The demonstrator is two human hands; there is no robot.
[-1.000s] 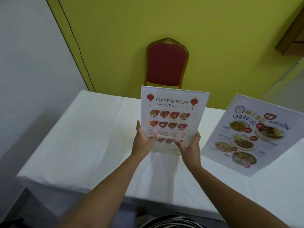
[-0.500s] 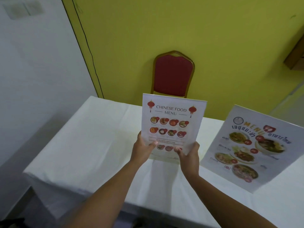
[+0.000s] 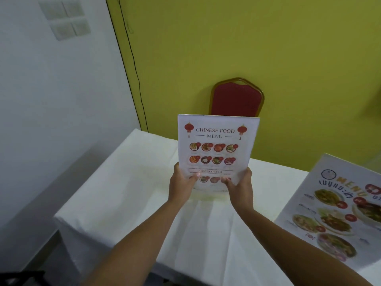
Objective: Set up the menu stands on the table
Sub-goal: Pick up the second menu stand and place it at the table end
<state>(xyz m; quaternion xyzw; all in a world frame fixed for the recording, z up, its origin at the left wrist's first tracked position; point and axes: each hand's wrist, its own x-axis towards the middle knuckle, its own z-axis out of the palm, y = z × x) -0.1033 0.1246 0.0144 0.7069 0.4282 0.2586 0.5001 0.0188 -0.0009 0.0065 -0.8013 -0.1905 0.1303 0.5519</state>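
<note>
A clear menu stand with a "Chinese Food Menu" sheet [image 3: 216, 145] stands upright at the middle of the white-clothed table [image 3: 132, 199], facing me. My left hand [image 3: 181, 185] grips its lower left edge and my right hand [image 3: 240, 187] grips its lower right edge, thumbs on the front. Its base is hidden behind my hands, so I cannot tell whether it touches the cloth. A second menu stand with Thai text and food photos [image 3: 338, 211] stands tilted on the table at the right, partly cut off by the frame.
A red padded chair with a gold frame [image 3: 237, 98] is pushed against the yellow wall behind the table. A white wall runs along the left, with a dark cable down the corner. The table's left edge drops off near the white wall.
The view has tilted up and shifted right, so the table and menus sit lower in frame. My hands have kept their grip on the Chinese menu stand, carrying it slightly farther across the table.
</note>
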